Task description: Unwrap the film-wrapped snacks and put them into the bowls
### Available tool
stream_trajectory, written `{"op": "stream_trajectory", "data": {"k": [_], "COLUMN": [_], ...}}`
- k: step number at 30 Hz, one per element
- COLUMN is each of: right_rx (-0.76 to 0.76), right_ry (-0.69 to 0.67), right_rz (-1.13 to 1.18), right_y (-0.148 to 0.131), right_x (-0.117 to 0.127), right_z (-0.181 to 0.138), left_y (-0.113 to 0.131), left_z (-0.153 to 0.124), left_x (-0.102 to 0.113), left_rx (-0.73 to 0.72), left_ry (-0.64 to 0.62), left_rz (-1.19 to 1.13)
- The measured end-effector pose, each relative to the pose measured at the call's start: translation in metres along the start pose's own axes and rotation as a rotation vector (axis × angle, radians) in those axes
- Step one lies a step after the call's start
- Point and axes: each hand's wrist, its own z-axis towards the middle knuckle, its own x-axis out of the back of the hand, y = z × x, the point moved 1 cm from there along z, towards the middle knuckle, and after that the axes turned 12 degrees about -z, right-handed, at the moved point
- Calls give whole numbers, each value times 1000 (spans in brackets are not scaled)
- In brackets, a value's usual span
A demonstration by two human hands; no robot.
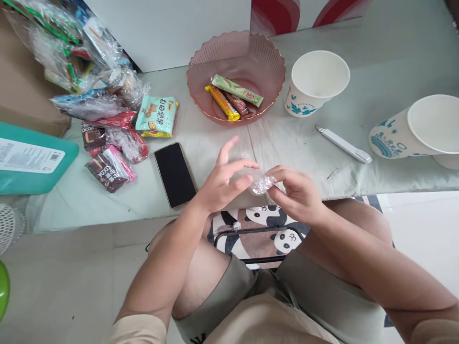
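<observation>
Both my hands meet over the near edge of the low table (294,157). Between them is a small candy in a clear crinkly wrapper (260,183). My left hand (224,179) pinches its left side with thumb and middle fingers, while the index finger sticks up. On the wrapper's right side, the fingers of my right hand (296,193) are closed. Behind my hands stands a pink ribbed bowl (201,71) with three wrapped snack bars (233,98) inside.
A black phone (175,174) lies left of my hands. Snack packets (111,138) and plastic bags pile up at far left by a teal box (32,160). Two white paper cups (315,83) (419,126) and a white utility knife (343,144) sit right. A panda-print stool (261,236) shows between my knees.
</observation>
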Motion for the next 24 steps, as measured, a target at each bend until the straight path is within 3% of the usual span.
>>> {"op": "stream_trajectory", "data": {"k": [4, 8, 12, 21, 24], "right_rx": [101, 182, 178, -129, -193], "right_ry": [43, 69, 65, 126, 37], "right_rz": [-77, -167, -190, -225, -96], "right_y": [2, 5, 8, 15, 16], "right_x": [1, -1, -5, -5, -6], "right_z": [1, 0, -1, -2, -1], "left_y": [0, 1, 5, 6, 8], "left_z": [6, 6, 6, 10, 11], "left_x": [-5, -11, -14, -8, -7], "left_rx": [-50, -62, -16, 132, 173], "left_ry": [-128, -107, 36, 461, 510], "left_rz": [-290, -451, -489, -765, -833]}}
